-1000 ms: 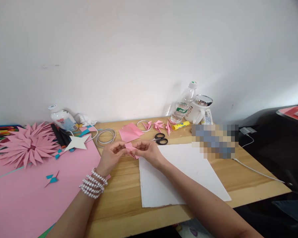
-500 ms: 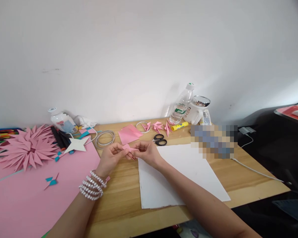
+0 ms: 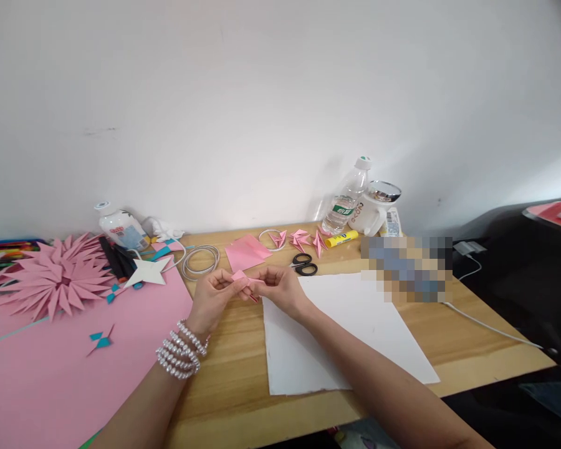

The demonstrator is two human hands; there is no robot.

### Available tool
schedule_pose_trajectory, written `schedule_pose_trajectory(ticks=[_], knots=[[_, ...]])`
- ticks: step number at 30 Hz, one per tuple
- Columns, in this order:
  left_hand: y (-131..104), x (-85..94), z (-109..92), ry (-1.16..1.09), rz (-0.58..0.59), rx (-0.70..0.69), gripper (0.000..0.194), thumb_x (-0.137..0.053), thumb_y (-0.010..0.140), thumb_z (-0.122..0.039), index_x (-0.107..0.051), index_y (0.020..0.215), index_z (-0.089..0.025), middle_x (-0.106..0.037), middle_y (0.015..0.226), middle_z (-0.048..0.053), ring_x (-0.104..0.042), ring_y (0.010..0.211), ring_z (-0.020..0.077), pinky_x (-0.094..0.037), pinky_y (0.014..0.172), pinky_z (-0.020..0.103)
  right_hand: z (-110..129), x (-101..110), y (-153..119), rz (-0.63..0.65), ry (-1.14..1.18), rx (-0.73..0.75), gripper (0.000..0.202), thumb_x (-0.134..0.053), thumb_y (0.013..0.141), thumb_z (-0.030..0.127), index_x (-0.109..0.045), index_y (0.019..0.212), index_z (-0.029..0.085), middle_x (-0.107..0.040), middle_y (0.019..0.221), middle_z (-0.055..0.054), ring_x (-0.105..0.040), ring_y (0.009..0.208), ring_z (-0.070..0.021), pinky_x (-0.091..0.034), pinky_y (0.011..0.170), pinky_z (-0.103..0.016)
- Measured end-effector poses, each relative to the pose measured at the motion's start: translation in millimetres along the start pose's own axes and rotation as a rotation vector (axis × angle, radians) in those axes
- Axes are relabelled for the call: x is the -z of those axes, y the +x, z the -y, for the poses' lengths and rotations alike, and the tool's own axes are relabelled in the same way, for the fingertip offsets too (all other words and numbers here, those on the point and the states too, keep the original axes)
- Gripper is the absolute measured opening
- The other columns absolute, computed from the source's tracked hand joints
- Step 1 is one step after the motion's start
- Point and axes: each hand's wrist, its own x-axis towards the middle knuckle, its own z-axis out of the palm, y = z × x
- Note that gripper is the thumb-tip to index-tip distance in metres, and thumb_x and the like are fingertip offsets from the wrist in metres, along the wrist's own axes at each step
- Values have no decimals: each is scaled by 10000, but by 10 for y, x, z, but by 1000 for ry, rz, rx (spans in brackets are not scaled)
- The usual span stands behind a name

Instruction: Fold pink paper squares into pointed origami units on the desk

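Note:
Between my two hands is a small folded piece of pink paper. My left hand, with a pearl bracelet at its wrist, is closed on the paper's left side. From the other side my right hand pinches it, thumb on top. My fingers hide much of its lower part. Just behind the hands lie pink paper squares. Folded pink paper pieces and black-handled scissors are beyond my right hand.
A white sheet lies under my right forearm. Pink paper covers the left side, with a pink paper flower on it. A water bottle, a white mug and a yellow glue stick stand or lie at the back.
The whole scene has shifted slightly to the right in the view. My hands stay together on the pink paper, with the fingers moved only slightly.

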Motion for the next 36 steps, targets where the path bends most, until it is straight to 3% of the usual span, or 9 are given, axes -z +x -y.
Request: schedule_pose_trajectory(ticks=[10,15,24,30,36], knots=[[0,19,13,103,40,-32,205,-640,674,-264,-480,622,-147,-653,569,25,-596,478,129,-470,496,246,-56,37,16,37,5,-11,184,-657,640,298,-597,653,124,-576,566,3,-488,490,-77,-407,495,-222],[-9,24,19,151,6,-23,225,-663,647,-265,-477,599,-148,-636,535,16,-576,464,114,-455,470,222,-24,47,1,45,-23,-13,184,-664,630,300,-605,639,126,-575,550,9,-485,486,-75,-396,485,-216],[-4,-19,45,-43,7,-20,238,-664,641,-267,-474,725,-149,-582,518,-26,-531,428,92,-420,410,195,-7,5,2,32,-58,0,247,-666,623,350,-547,636,134,-570,570,3,-463,483,-72,-376,473,-214],[12,7,61,49,17,-46,279,-663,636,-244,-466,816,-164,-534,520,-58,-488,415,71,-389,396,176,-9,38,6,101,-105,-24,269,-661,627,379,-544,648,137,-559,565,10,-456,483,-72,-366,474,-211],[-12,0,26,-118,80,38,319,-681,622,-238,-497,862,-139,-534,551,-43,-466,433,57,-357,409,167,-9,61,8,94,-108,-28,268,-679,606,370,-572,644,127,-531,529,20,-446,460,-69,-361,469,-215]])
